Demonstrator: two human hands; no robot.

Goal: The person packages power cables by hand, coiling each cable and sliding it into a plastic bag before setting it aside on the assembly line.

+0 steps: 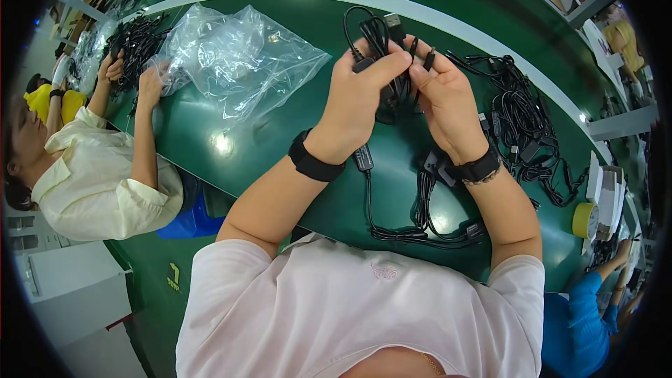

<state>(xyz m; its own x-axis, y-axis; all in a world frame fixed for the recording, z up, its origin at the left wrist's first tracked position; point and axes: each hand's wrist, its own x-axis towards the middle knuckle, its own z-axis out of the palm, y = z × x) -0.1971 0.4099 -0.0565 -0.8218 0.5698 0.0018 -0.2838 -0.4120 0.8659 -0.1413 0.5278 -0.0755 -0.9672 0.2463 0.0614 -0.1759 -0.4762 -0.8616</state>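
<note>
While both forearms reach up over the green worktop [269, 157], the two hands come close together near its far side, with a coiled black cable [378, 36] between them. The left hand [348, 101] is closed around the coil, its thumb laid across the front toward the right hand; loops of the cable rise above the fingers, and a flat metal-tipped plug [394, 28] stands up just beyond the thumb. The right hand [451, 101] is closed too, thumb against fingers, on slim black plug ends [429, 59] directly to the right of the coil; whether these belong to the same cable, I cannot tell. Part of the coil hangs below the thumbs, in the gap between the palms. Nearer the body, between the forearms, lies another black cable bundle [423, 199], and a small black inline box [363, 159] sits just beside the left wristband [311, 157]. To the right of the right hand spreads a heap of black cables [525, 119], with a yellow tape roll [585, 220] nearer the body. A clear plastic bag [238, 56] lies left of the left hand, beside a co-worker [105, 178] in a pale shirt.
</note>
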